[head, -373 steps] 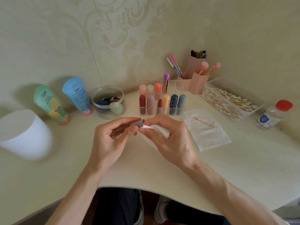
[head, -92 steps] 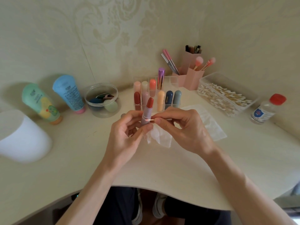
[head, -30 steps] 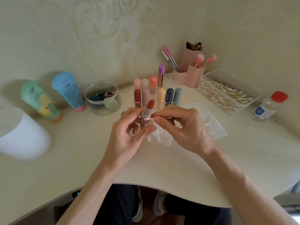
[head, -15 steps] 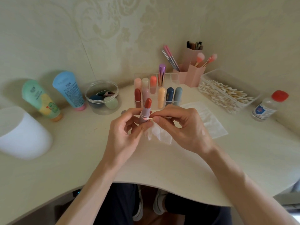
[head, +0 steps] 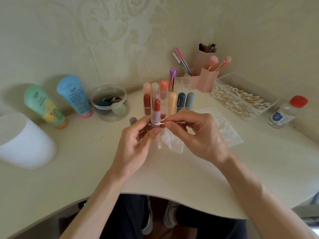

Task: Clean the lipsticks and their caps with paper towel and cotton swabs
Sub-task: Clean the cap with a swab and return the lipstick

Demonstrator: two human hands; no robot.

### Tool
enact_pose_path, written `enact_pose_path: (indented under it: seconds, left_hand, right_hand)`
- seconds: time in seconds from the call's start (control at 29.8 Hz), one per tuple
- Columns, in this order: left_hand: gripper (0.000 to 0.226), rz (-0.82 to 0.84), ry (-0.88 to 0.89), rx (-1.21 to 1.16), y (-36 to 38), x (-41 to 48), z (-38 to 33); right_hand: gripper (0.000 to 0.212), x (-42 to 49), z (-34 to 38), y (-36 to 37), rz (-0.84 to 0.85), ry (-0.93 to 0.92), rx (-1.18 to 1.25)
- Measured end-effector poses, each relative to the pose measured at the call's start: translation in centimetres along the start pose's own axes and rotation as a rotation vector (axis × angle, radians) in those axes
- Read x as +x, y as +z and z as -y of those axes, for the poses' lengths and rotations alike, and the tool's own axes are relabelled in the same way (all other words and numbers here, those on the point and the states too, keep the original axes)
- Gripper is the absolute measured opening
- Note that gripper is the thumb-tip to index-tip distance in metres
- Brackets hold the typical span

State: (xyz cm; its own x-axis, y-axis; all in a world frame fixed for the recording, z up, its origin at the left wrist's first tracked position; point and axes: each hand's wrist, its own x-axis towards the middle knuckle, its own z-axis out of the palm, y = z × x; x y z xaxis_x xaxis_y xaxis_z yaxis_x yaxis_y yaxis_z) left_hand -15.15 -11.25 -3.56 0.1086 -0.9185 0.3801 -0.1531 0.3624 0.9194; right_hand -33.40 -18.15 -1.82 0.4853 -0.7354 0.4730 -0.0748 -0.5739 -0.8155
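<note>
My left hand [head: 134,144] holds an open lipstick [head: 156,114] upright by its mauve base, the red-brown bullet extended at the top. My right hand [head: 195,135] pinches a cotton swab [head: 170,123], whose pink-stained tip touches the lipstick's collar. A crumpled paper towel [head: 170,141] hangs under my right fingers. The mauve cap [head: 133,120] stands on the desk just left of my left fingers. A flat paper towel [head: 224,128] lies to the right.
A clear organiser [head: 166,99] with several capped lipsticks stands behind my hands. A swab tray [head: 241,99], a pink brush holder [head: 207,78] and a red-capped bottle [head: 286,112] are at the right. A sponge jar [head: 110,102], two tubes [head: 74,95] and a white bin [head: 22,140] are at the left.
The lipstick is held a little straighter and the swab tip has shifted along its collar. My hands stay in the same spot.
</note>
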Motion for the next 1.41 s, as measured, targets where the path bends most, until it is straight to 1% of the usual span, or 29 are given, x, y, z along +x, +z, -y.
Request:
enact_pose_path:
  seconds: [0.23,0.37,0.54,0.6,0.67,0.77,0.91,0.97,1.14,1.21,1.31,1.41]
  left_hand:
    - [0.027,-0.014,-0.016,-0.009,-0.1,0.0,0.0]
    - [0.021,-0.024,-0.033,0.017,-0.3,-0.1,0.4]
    - [0.027,-0.053,-0.041,-0.002,-0.2,-0.1,0.2]
    - [0.025,-0.073,-0.044,-0.022,-0.1,0.0,0.0]
    - [0.020,-0.083,-0.043,-0.017,0.0,0.1,-0.2]
    - [0.022,-0.118,-0.023,0.034,0.4,0.5,-0.6]
    - [0.021,-0.185,-0.032,0.092,1.1,1.9,-0.8]
    - [0.018,-0.185,-0.062,0.167,1.6,2.9,-0.5]
    - [0.015,-0.149,-0.028,0.611,2.8,4.8,0.6]
    - [0.015,-0.145,-0.051,0.735,3.2,5.2,0.7]
    - [0.018,-0.155,-0.082,0.831,3.3,5.4,1.3]
    - [0.020,-0.138,-0.082,0.855,3.3,5.3,1.9]
  right_hand:
    - [0.009,-0.1,0.2,-0.2,-0.011,0.014,-0.007]
    - [0.009,0.0,0.2,-0.6,-0.079,0.051,-0.035]
    - [0.007,0.0,0.4,-0.9,-0.143,0.071,-0.053]
    - [0.007,0.1,0.5,-1.0,-0.195,0.074,-0.047]
    - [0.008,0.3,0.4,-1.2,-0.294,0.096,-0.063]
    - [0.010,0.7,-0.3,-2.2,-0.433,0.180,-0.089]
    - [0.010,0.9,-1.0,-3.4,-0.483,0.272,-0.155]
    - [0.012,1.0,-1.0,-3.5,-0.514,0.281,-0.163]
    - [0.013,1.1,-1.0,-3.7,-0.556,0.297,-0.177]
    - [0.012,1.1,-1.1,-3.8,-0.559,0.307,-0.183]
    - [0.011,1.0,-1.1,-3.9,-0.559,0.319,-0.180]
    - [0.014,1.0,-1.0,-3.7,-0.550,0.320,-0.168]
